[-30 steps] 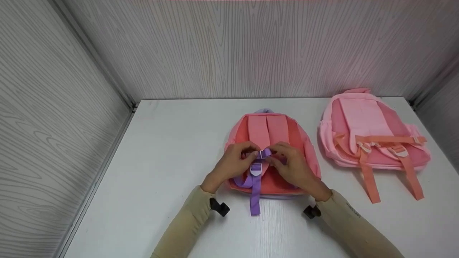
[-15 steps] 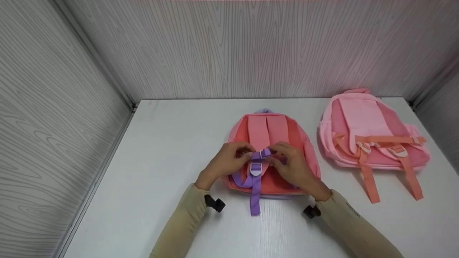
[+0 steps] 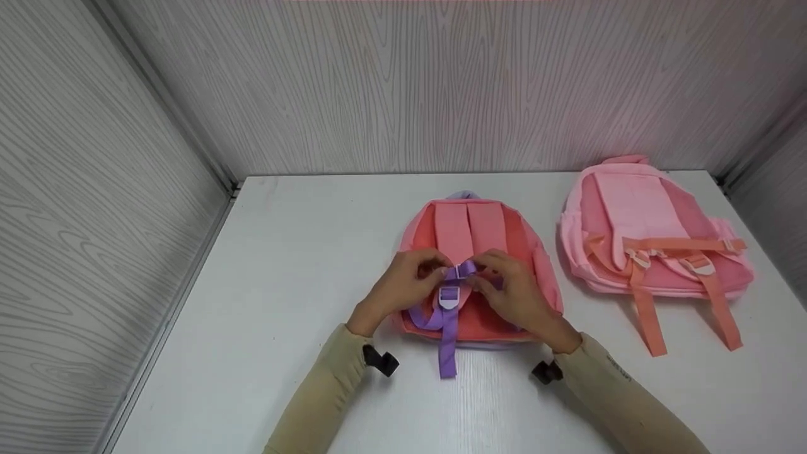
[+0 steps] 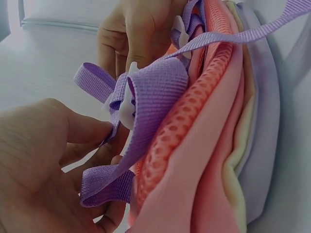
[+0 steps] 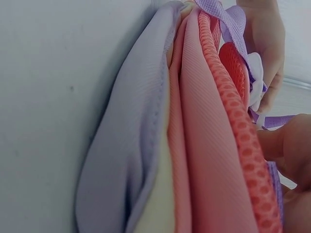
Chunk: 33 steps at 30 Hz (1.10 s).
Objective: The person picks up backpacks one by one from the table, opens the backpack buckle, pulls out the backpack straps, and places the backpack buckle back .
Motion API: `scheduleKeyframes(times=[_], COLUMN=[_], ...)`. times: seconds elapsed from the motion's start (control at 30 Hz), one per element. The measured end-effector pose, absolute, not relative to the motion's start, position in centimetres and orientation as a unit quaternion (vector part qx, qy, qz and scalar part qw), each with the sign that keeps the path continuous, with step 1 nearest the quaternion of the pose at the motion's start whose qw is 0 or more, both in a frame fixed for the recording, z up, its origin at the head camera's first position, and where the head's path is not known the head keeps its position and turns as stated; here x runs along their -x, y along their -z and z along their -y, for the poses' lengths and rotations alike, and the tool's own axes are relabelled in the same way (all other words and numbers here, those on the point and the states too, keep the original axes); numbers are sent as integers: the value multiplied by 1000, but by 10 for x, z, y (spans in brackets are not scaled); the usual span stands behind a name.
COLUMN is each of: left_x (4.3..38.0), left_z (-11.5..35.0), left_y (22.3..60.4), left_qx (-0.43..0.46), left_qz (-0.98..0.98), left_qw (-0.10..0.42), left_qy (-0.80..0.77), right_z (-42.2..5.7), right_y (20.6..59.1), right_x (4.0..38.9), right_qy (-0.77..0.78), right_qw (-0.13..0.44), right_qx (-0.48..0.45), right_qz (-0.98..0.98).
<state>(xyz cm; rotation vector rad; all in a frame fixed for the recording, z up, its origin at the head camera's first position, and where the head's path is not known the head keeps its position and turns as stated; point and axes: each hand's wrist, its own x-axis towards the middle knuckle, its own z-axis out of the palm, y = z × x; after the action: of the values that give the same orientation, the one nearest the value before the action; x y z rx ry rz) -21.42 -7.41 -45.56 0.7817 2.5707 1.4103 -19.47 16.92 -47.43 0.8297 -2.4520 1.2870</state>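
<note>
A coral-pink backpack (image 3: 455,233) lies with its shoulder straps facing up. Above its lower middle, a purple webbing strap (image 3: 468,268) with a small slide buckle stretches between the two hands. My left hand (image 3: 403,282) pinches the webbing between thumb and fingers; in the left wrist view the thumb tip presses on the purple strap (image 4: 115,121) just below a white buckle (image 4: 127,104). From the other side, my right hand (image 3: 514,296) pinches the looped strap end. Below them a second white buckle (image 3: 449,297) carries a purple strap tail hanging over the backpack's lower edge.
To the right lies a light-pink backpack (image 3: 643,208) with orange straps (image 3: 649,321) trailing toward the front. Both bags rest on a white table (image 3: 302,265), enclosed by wood-grain panels (image 3: 403,88) at the back and sides.
My left hand drew slightly left along the purple webbing, uncovering more of it between the hands, then stayed nearly still. My right hand has held its place.
</note>
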Motion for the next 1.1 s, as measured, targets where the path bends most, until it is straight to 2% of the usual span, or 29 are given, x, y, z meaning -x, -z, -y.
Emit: scheduleKeyframes(times=[1.1], left_x=[215], left_z=[76], left_y=[455], left_qx=[-262], left_qz=[-846], left_qw=[49], left_qy=[-462], right_z=[-170], right_y=[473], right_x=[195], right_qy=[-442], right_qw=[137], right_qx=[-298], right_qz=[835])
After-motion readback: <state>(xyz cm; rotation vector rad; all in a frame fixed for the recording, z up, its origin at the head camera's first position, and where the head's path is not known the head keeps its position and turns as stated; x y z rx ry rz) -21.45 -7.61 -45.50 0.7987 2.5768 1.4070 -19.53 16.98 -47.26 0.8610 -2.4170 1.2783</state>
